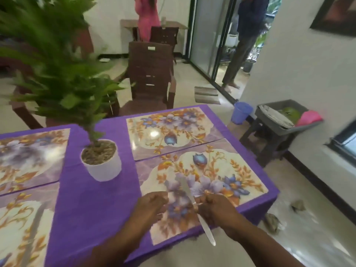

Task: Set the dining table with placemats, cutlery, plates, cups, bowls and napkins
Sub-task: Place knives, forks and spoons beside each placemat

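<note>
A purple tablecloth [92, 199] covers the table, with several floral placemats on it. Both hands hover over the near right placemat [240, 170]. My right hand [213, 209] grips a silver knife [207, 230] around its middle; one end points away over the mat and the other sticks out past the table's front edge. My left hand [152, 205] is just left of it, fingers curled; motion blur hides whether it holds anything. Another placemat [173, 132] lies behind this one, and two more lie at the far left [28, 151] and near left [23, 218].
A green plant in a white pot [102, 164] stands mid-table. A brown chair [150, 74] faces the far edge. To the right, a grey tub [279, 116] of items rests on a stool beside a blue bucket [240, 112]. Two people stand at the back.
</note>
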